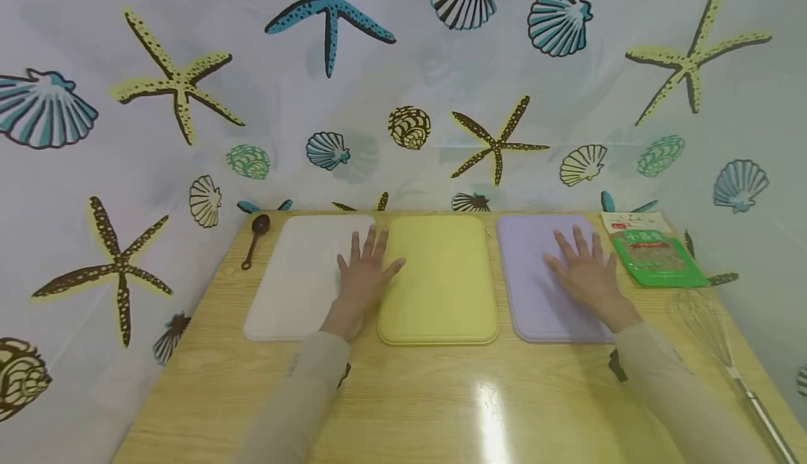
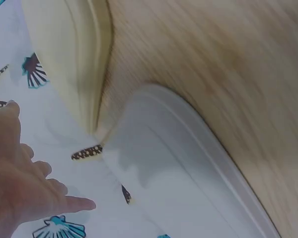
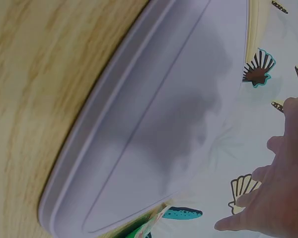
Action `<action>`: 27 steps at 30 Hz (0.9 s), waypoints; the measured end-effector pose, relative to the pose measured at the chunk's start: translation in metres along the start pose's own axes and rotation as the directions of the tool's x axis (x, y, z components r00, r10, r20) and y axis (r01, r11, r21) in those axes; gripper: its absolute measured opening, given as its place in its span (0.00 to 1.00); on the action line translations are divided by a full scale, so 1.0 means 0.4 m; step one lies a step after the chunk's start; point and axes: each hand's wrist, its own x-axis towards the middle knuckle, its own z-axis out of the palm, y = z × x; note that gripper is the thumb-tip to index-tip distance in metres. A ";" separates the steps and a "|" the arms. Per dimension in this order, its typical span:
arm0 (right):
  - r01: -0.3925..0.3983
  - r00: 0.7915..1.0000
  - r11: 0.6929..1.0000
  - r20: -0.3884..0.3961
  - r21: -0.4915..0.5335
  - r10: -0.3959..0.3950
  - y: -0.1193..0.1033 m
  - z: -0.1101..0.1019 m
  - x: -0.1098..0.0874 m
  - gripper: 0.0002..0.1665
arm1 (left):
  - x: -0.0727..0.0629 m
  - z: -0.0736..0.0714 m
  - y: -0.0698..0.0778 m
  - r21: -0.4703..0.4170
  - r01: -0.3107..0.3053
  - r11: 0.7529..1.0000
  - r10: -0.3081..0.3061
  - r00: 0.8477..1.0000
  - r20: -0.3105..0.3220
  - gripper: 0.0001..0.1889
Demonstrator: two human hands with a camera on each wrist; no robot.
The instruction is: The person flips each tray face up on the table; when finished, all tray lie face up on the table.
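Note:
Three rectangular boards with rounded corners lie side by side: a white board (image 1: 299,275), a yellow board (image 1: 438,282) and a lilac board (image 1: 536,289). My left hand (image 1: 361,278), fingers spread, is over the right edge of the white board, its thumb overlapping the yellow one in the head view. Over the lilac board is my right hand (image 1: 588,276), palm down with fingers spread, and its shadow falls on the surface below. Both wrist views show the hands raised above the boards. Neither hand holds anything.
A dark brown spoon (image 1: 255,240) lies left of the white board. On the right are a green food packet (image 1: 658,257), a pale packet (image 1: 637,221) behind it, and a whisk (image 1: 725,352). A curtain (image 1: 403,78) printed with shells and starfish encloses the wooden table (image 1: 429,401).

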 end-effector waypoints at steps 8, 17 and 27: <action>-0.012 1.000 1.000 0.006 0.023 0.012 0.018 -0.005 -0.006 0.43 | 0.018 0.027 0.097 0.023 -0.038 0.999 0.038 0.999 -0.029 0.40; -0.025 1.000 1.000 0.011 0.017 0.024 0.027 -0.003 -0.020 0.42 | 0.021 0.052 0.194 0.041 -0.074 0.996 0.075 0.997 -0.027 0.38; -0.031 0.999 1.000 -0.020 0.002 0.031 0.058 0.011 -0.025 0.42 | 0.041 0.080 0.301 0.019 -0.111 0.994 0.111 0.994 -0.015 0.38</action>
